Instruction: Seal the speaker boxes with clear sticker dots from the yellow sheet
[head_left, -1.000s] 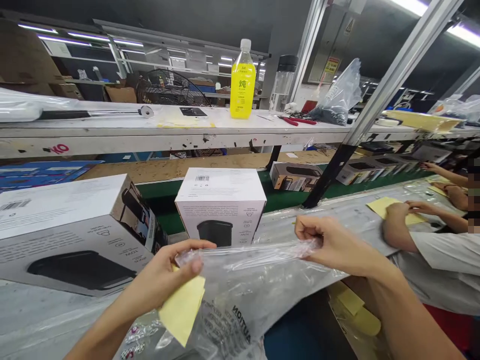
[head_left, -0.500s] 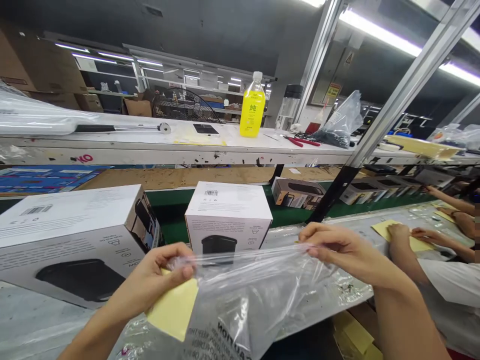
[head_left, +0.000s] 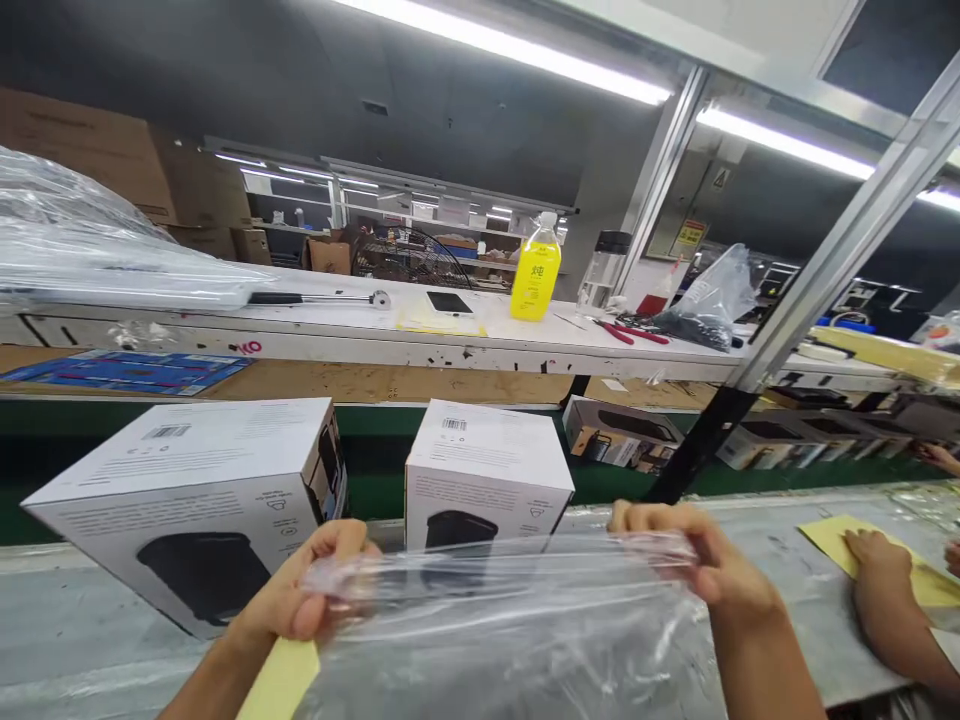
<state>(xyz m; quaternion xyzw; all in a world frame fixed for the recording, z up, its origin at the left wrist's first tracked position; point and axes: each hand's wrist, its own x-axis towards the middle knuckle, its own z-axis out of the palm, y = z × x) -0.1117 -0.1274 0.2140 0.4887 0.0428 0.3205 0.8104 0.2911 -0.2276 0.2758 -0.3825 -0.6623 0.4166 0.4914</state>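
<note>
A clear plastic bag (head_left: 510, 640) is stretched between my two hands in the lower middle of the view. My left hand (head_left: 315, 585) is closed around one end of its edge, and a yellow paper sheet (head_left: 281, 680) hangs just below that hand. At the other end my right hand (head_left: 679, 555) grips the bag's edge, fingers bunched in the film. Behind the bag stands a white printed box (head_left: 487, 450), partly seen through the film. To its left, a larger-looking white box (head_left: 202, 500) shows a dark appliance picture.
A shelf (head_left: 345, 345) crosses above the boxes, carrying a yellow drink bottle (head_left: 536, 275), a phone (head_left: 450, 303), a clear water bottle (head_left: 602, 275) and red-handled pliers (head_left: 634, 333). A metal post (head_left: 795, 290) rises at right. Another person's hand (head_left: 877, 560) rests on yellow paper (head_left: 832, 540).
My hands have moved apart, pulling the bag's edge wider and tauter. The view has tilted up, with the boxes and shelf appearing lower and further right. The yellow paper shows less.
</note>
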